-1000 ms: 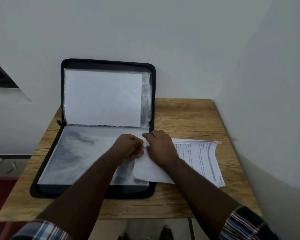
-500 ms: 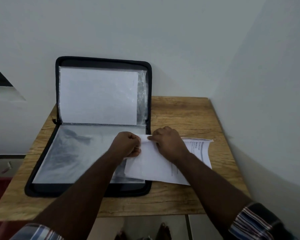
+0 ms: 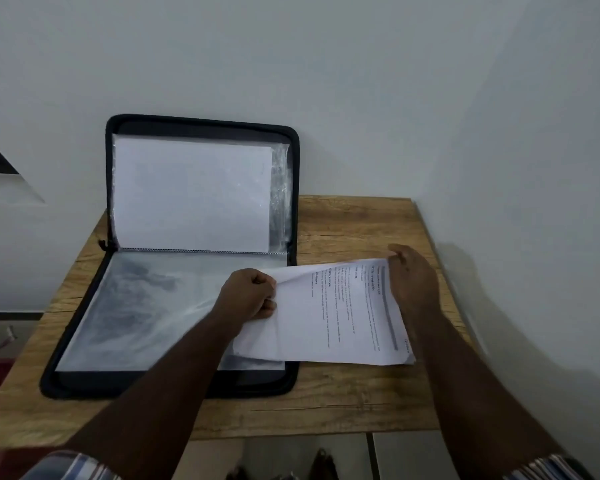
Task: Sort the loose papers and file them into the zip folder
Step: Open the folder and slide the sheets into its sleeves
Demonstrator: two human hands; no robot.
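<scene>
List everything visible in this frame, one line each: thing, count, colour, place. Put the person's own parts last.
zip folder: one, black, open on the table's left, lid leaning upright against the wall.
filed sheet: one, white, in a clear sleeve in the upright half.
clear sleeve: one on top, transparent, lying flat in the lower half.
loose papers: a few, white with black print, overlapping the folder's right edge and the table.
table: one, light wood, in a corner of white walls.
left hand: one, grips the papers' left edge.
right hand: one, fingers pinch the papers' far right corner.
sleeves: two, striped, at the bottom edge.
</scene>
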